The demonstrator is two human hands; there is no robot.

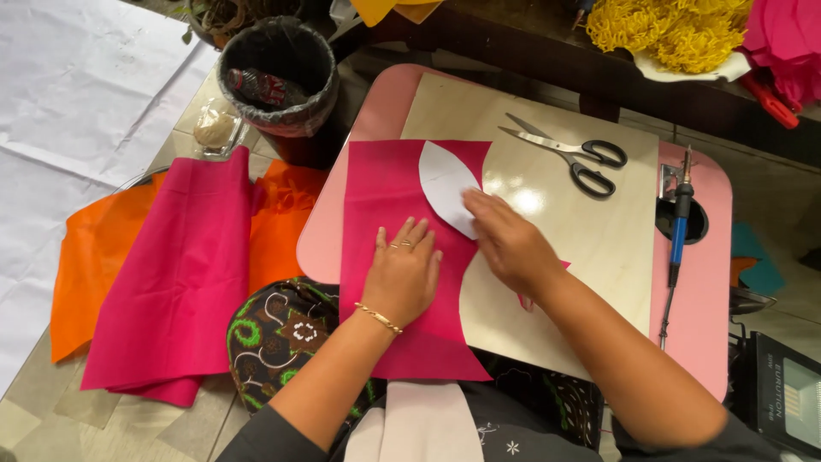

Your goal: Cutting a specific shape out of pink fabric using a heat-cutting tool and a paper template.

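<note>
At the centre of the frame the left hand [402, 274] lay flat and open on the magenta fabric piece [385, 214], pinning it to the pale board [599, 231] so it would not slide. The right hand [509, 244], fingers spread and gripping nothing, pressed the white leaf-shaped template [445, 184] onto the fabric's upper edge. Scissors [569, 154] lay unused at upper right, a blue-handled soldering iron [682, 218] beside them

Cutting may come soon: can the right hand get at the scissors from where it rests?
Probably yes. The right hand rests on the white paper template, and the scissors lie on bare board just beyond it, with nothing between them.
</note>
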